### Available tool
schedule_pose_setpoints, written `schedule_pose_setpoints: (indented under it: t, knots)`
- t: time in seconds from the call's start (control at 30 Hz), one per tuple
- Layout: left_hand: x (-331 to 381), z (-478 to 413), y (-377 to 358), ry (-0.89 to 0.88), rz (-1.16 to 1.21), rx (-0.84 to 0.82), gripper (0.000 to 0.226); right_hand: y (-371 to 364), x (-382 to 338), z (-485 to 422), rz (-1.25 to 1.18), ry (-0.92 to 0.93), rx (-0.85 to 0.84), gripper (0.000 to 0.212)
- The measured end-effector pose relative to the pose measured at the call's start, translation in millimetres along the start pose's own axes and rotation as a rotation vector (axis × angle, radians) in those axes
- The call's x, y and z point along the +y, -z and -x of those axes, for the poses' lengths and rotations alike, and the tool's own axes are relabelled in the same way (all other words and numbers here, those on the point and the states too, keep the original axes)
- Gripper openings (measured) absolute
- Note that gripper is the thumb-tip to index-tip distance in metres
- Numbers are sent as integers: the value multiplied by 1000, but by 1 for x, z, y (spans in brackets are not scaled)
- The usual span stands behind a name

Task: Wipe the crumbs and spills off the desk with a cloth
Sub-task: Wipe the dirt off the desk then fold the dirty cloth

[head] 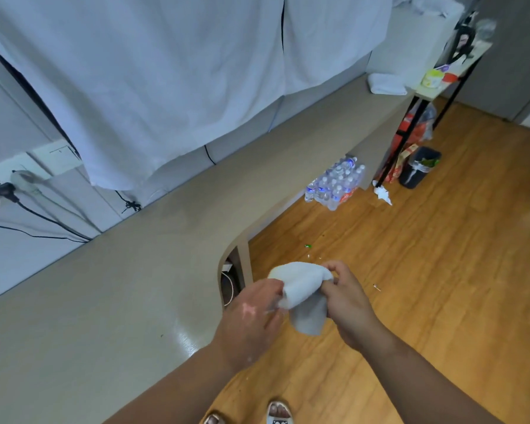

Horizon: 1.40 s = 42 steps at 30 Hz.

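Observation:
A pale grey cloth [303, 293] is held between both hands, just off the front edge of the beige desk [129, 286] and above the wooden floor. My left hand [251, 316] grips its left side; my right hand [346, 301] pinches its upper right corner. The lower part of the cloth hangs loose. The desk top shows a wet sheen near its front edge and a small dark speck [162, 335]. A folded white towel [386, 84] lies at the desk's far end.
White sheets [166, 87] hang over the desk's back edge. Plugs and cables [13, 194] sit at the left wall. A pack of water bottles [334, 185], crumpled tissue [383, 194], a dark bin [418, 168] and small bits of litter [309, 246] lie on the floor.

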<state>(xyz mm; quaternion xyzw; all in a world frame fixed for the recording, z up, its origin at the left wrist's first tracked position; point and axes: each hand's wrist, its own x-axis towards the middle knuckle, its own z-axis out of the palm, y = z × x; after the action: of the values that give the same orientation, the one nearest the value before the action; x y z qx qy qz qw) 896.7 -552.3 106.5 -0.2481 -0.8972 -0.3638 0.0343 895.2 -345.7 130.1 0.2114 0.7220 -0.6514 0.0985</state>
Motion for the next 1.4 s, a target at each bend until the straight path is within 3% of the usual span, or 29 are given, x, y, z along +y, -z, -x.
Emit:
schedule_pose_setpoints:
  t: [0.07,0.13,0.2,0.3,0.37,0.4,0.47,0.53,0.57,0.67,0.73,0.83,0.93,1.0,1.07,1.13,1.23,1.33,1.4]
  knots:
    - [0,15,-3,-51,-36,-71,47,-3,6,8,-422,-115,-109,30]
    - [5,27,-6,-84,-143,-93,58,-3,13,13,-636,-137,-242,68]
    - [10,33,-6,-99,-204,-102,64,-7,19,16,-475,-48,-281,91]
    - [6,24,6,-103,-160,-25,43,-4,16,10,-165,16,-199,74]
    - [2,11,24,15,-76,57,40,10,6,0,2,79,-293,68]
    - [0,3,35,96,-47,13,52,16,-3,-5,87,112,-385,67]
    - [-2,-13,52,229,10,-288,80,22,-26,-15,242,149,-614,64]
    - [-9,-21,57,316,202,-544,75,14,-47,-22,335,177,-739,64]
    - [-12,-21,55,364,350,-578,66,8,-55,-26,362,195,-736,67]
    - [-16,-5,48,615,833,-441,63,-10,-58,-35,309,169,-592,80]
    - [-18,12,41,749,1012,-308,63,-24,-47,-32,271,66,-522,78]
    - [-26,38,32,938,1154,-129,60,-54,-16,-19,164,-64,-508,62]
    - [-33,61,25,1138,1170,67,41,-83,16,-10,104,-32,-553,78]
    - [-32,73,21,1233,982,130,42,-101,33,-1,280,62,-635,86]
    - [-34,84,22,1306,946,168,65,-118,46,8,479,159,-709,94]
    - [-34,93,28,1361,1235,214,65,-130,59,12,566,154,-787,107]
    - [-37,109,41,1317,1637,124,58,-151,76,7,792,137,-819,132]
    - [-64,127,52,1263,1607,99,63,-186,72,-9,901,220,-802,110]
    - [-91,132,69,1294,1522,229,62,-215,59,-34,1009,334,-819,100]
